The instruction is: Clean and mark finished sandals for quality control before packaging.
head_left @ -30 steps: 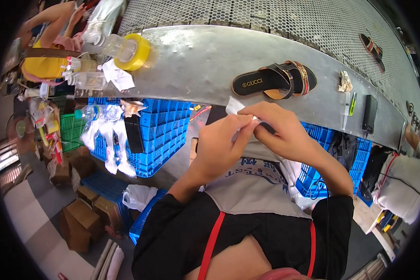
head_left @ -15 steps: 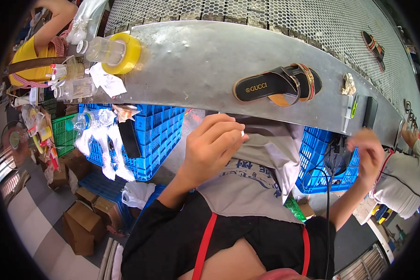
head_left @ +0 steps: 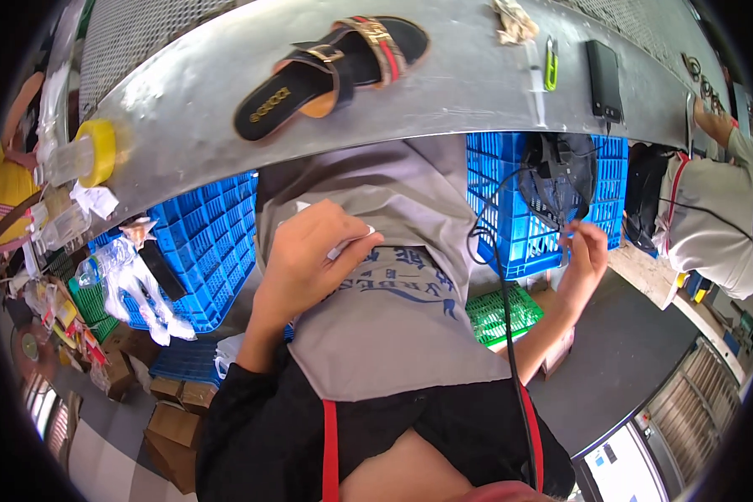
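Observation:
Over my apron [head_left: 376, 322], my left hand [head_left: 314, 255] is closed around something white, like a folded piece of cloth or tissue, whose edges poke out between the fingers. My right hand [head_left: 586, 263] is raised in front of the right blue crate, its thumb and fingertips drawn together; whatever they hold is too small to make out. A black sandal [head_left: 330, 75] with a buckled strap and a patterned, red-striped band lies on the metal worktable [head_left: 443, 105], away from both hands.
A crumpled rag [head_left: 514, 23], a green cutter [head_left: 551, 64] and a black phone [head_left: 604, 81] lie on the table's right part. Yellow tape [head_left: 99, 153] stands at left. Blue crates [head_left: 205, 251] sit below. A black cable [head_left: 510, 351] hangs before me. Another person works at right.
The view has swung right, so the table and sandal sit further left and higher. My right hand has come down from beside the table edge, its fingers drawn together. The left still grips the white piece.

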A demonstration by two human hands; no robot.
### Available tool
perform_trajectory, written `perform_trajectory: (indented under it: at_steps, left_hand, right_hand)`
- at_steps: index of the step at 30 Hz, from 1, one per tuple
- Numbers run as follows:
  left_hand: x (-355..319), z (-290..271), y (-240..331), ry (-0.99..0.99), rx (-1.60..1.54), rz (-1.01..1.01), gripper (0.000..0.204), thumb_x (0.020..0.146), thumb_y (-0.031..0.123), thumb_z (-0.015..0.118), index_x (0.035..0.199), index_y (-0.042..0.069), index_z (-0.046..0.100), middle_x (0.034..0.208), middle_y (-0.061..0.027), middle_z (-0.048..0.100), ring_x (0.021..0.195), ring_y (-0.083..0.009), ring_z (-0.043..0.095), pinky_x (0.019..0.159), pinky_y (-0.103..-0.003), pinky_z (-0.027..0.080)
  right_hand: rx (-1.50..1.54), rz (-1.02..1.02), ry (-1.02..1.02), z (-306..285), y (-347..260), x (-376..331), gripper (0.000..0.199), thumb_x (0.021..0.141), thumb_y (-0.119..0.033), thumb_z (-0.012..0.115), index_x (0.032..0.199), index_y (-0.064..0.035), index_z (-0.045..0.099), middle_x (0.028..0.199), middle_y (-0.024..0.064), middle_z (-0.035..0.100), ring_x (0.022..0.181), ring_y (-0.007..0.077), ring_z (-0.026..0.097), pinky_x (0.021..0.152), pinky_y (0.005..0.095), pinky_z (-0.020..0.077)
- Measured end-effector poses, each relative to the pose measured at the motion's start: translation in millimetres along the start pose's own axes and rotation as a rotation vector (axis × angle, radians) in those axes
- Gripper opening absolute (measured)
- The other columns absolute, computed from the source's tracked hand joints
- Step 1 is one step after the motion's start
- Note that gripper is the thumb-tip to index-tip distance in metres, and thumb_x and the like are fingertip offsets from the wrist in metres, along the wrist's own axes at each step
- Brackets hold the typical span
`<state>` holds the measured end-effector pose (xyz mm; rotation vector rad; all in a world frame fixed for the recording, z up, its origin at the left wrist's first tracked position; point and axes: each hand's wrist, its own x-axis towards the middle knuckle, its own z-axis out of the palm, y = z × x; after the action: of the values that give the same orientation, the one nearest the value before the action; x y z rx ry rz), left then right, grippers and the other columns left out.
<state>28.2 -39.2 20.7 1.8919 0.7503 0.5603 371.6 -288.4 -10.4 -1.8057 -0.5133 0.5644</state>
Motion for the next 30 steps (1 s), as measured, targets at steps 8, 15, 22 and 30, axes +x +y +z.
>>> perform_trajectory:
  at_steps: [8,15,22,30]
  left_hand:
    - [21,65,4,-0.087,0.104,0.121,0.022,0.072,0.004,0.082,0.083,0.005,0.063,0.073,-0.0066,0.061,0.068,-0.0261,0.061,0.06,-0.036,0.047]
    - [76,79,-13,0.054,0.297,0.333,0.026,0.072,0.0,0.083,0.088,0.004,0.062,0.076,-0.0082,0.065,0.077,-0.0286,0.066,0.062,-0.038,0.05]
    - [120,108,-62,0.334,0.156,0.136,0.015,0.08,-0.006,0.077,0.087,0.0,0.064,0.071,-0.0074,0.062,0.058,-0.0143,0.054,0.05,-0.025,0.039]
    - [123,111,-63,0.42,0.205,0.009,0.016,0.087,0.001,0.075,0.089,0.001,0.06,0.068,0.0015,0.054,0.056,-0.0024,0.04,0.048,-0.02,0.031]
  right_hand:
    - [-0.73,-0.151,0.131,40,65,76,0.084,0.083,-0.025,0.081,0.148,0.0028,0.036,0.146,0.0257,0.045,0.136,0.0402,0.044,0.114,0.0451,0.0341]
    - [-0.571,-0.218,0.192,49,92,79,0.079,0.072,-0.01,0.085,0.141,0.0007,0.047,0.133,0.0168,0.052,0.125,0.0313,0.049,0.109,0.0405,0.0362]
    - [-0.349,-0.575,0.334,8,104,57,0.099,0.073,-0.035,0.091,0.144,0.0063,0.034,0.139,0.0221,0.047,0.127,0.0346,0.05,0.112,0.0491,0.0381]
    - [-0.839,-0.841,0.639,-54,111,78,0.093,0.075,-0.057,0.08,0.127,0.0116,0.046,0.13,0.0279,0.05,0.114,0.0404,0.059,0.105,0.0544,0.0456]
